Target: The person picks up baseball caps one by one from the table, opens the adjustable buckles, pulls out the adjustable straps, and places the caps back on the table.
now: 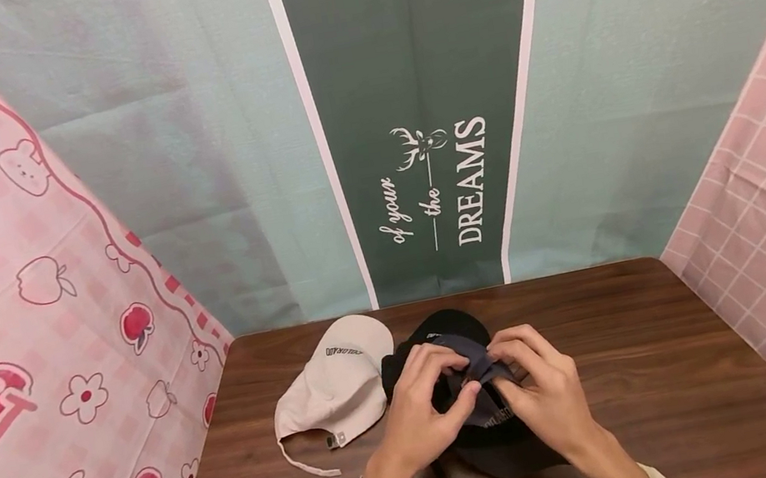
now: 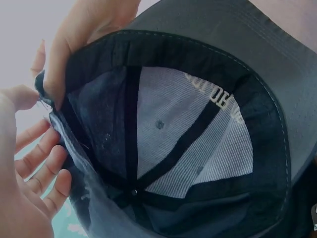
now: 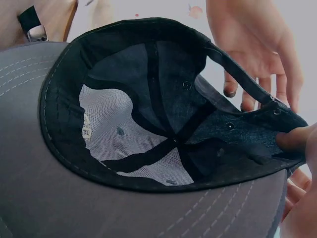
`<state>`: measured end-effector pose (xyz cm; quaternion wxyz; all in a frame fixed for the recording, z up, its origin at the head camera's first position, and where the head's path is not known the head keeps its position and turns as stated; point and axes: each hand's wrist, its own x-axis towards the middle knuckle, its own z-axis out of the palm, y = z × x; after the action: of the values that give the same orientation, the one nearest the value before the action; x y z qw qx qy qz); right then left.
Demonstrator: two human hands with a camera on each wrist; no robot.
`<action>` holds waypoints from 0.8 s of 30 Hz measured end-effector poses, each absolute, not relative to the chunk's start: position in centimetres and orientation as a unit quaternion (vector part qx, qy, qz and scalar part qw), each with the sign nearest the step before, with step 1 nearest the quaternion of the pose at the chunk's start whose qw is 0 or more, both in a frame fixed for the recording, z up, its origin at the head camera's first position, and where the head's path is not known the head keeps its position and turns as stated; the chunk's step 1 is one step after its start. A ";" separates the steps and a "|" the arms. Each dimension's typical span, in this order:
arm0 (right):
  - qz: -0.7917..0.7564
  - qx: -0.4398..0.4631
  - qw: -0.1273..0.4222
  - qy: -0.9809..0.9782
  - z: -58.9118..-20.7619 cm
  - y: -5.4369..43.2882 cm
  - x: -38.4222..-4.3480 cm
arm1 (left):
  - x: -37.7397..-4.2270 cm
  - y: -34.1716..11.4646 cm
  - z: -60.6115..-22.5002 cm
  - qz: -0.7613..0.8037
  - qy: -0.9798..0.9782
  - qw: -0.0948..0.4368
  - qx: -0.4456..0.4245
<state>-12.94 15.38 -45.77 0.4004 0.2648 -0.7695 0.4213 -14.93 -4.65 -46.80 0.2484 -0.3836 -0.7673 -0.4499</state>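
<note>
A dark baseball cap (image 3: 148, 163) is held with its inside facing up and its grey visor (image 2: 213, 29) on the near side. White lettering shows through the mesh lining. On the left, my left hand (image 1: 427, 409) pinches the cap's back strap (image 3: 237, 74) between thumb and fingers. Opposite it, my right hand (image 1: 548, 389) grips the strap's other end, thumb on the inner edge. The fingertips of both hands meet close together over the back opening. Whether the strap is fastened is hard to tell. Behind this cap lies a black cap (image 1: 446, 321), partly covered.
A white cap (image 1: 338, 378) with dark lettering lies to the left, its loose strap towards me. All of it rests on a brown wooden table (image 1: 647, 364). Green cloth (image 1: 234, 213) hangs at the back, with pink cloths at both sides.
</note>
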 end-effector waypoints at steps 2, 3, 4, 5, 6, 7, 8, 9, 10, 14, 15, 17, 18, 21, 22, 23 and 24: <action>0.414 0.263 0.401 -0.774 -45.8 15.3 -12.9 | -14.9 -4.5 -46.7 -0.451 -0.764 0.253 -0.385; 0.410 0.263 0.402 -0.776 -45.8 15.3 -12.9 | -14.9 -4.5 -46.6 -0.452 -0.763 0.255 -0.386; 0.406 0.263 0.403 -0.777 -45.8 15.3 -12.9 | -14.8 -4.5 -46.5 -0.453 -0.762 0.256 -0.386; 0.402 0.263 0.405 -0.778 -45.8 15.3 -12.9 | -14.8 -4.4 -46.5 -0.453 -0.762 0.257 -0.386; 0.398 0.263 0.406 -0.780 -45.8 15.2 -12.9 | -14.8 -4.4 -46.4 -0.453 -0.761 0.258 -0.387; 0.393 0.264 0.408 -0.781 -45.8 15.2 -12.9 | -14.8 -4.4 -46.3 -0.452 -0.760 0.260 -0.388; 0.389 0.264 0.410 -0.782 -45.8 15.2 -12.9 | -14.8 -4.4 -46.3 -0.452 -0.759 0.260 -0.389; 0.385 0.266 0.411 -0.782 -45.8 15.1 -12.9 | -14.8 -4.3 -46.2 -0.452 -0.759 0.261 -0.390; 0.382 0.266 0.413 -0.783 -45.8 15.1 -12.9 | -14.8 -4.3 -46.2 -0.451 -0.758 0.263 -0.391; 0.369 0.264 0.421 -0.785 -45.8 15.1 -13.0 | -14.9 -4.2 -46.1 -0.447 -0.753 0.277 -0.396; 0.367 0.262 0.424 -0.785 -45.7 15.1 -13.0 | -14.9 -4.2 -46.1 -0.446 -0.751 0.282 -0.397; 0.362 0.258 0.429 -0.786 -45.7 15.1 -13.1 | -14.9 -4.2 -46.1 -0.446 -0.747 0.289 -0.399; 0.360 0.257 0.432 -0.786 -45.7 15.1 -13.1 | -14.9 -4.2 -46.1 -0.447 -0.745 0.290 -0.401; 0.359 0.255 0.436 -0.785 -45.7 15.0 -13.2 | -15.0 -4.2 -46.0 -0.451 -0.743 0.290 -0.401; 0.360 0.255 0.436 -0.784 -45.7 15.0 -13.2 | -14.9 -4.2 -46.0 -0.452 -0.743 0.289 -0.400; 0.361 0.255 0.437 -0.784 -45.7 15.0 -13.2 | -14.9 -4.2 -45.9 -0.452 -0.744 0.288 -0.398; 0.362 0.254 0.437 -0.783 -45.7 15.0 -13.2 | -14.9 -4.2 -45.9 -0.452 -0.745 0.287 -0.397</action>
<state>-13.25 15.01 -45.71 0.4373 0.2542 -0.7832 0.3616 -14.90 -4.25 -45.90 0.2874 -0.3972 -0.7449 -0.4524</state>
